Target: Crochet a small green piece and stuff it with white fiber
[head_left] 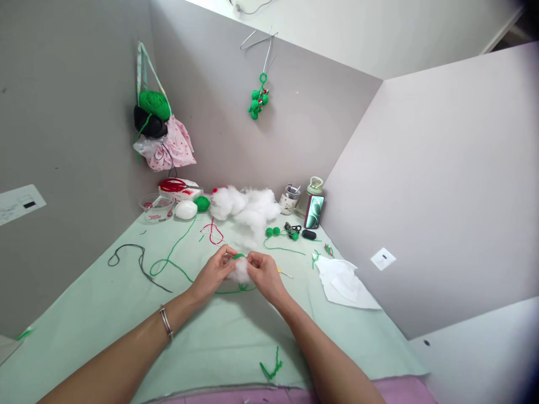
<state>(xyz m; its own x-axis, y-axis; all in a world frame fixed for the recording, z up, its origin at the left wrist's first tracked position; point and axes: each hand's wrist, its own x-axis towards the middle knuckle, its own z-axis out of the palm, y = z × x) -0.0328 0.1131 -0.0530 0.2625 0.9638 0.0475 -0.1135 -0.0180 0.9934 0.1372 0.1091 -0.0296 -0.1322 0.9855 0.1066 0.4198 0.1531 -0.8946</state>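
Both hands meet over the middle of the table. My left hand [214, 272] has its fingers closed round a small green crocheted piece [239, 256], most of which is hidden. A tuft of white stuffing [241, 271] bulges out just below it, between the hands. My right hand [266, 275] pinches at the right side of the tuft and the green piece, fingertips together. Green yarn [243, 288] runs under the hands across the cloth. Just right of my right hand lies a yellow-handled crochet hook [285, 272], partly hidden.
A heap of white stuffing [248, 207] lies at the back, near a green yarn ball [202, 203] and a white yarn ball [186, 210]. Small green balls [273, 231], a phone [314, 211] and white paper [343, 280] are to the right. Green scraps [272, 367] lie in front.
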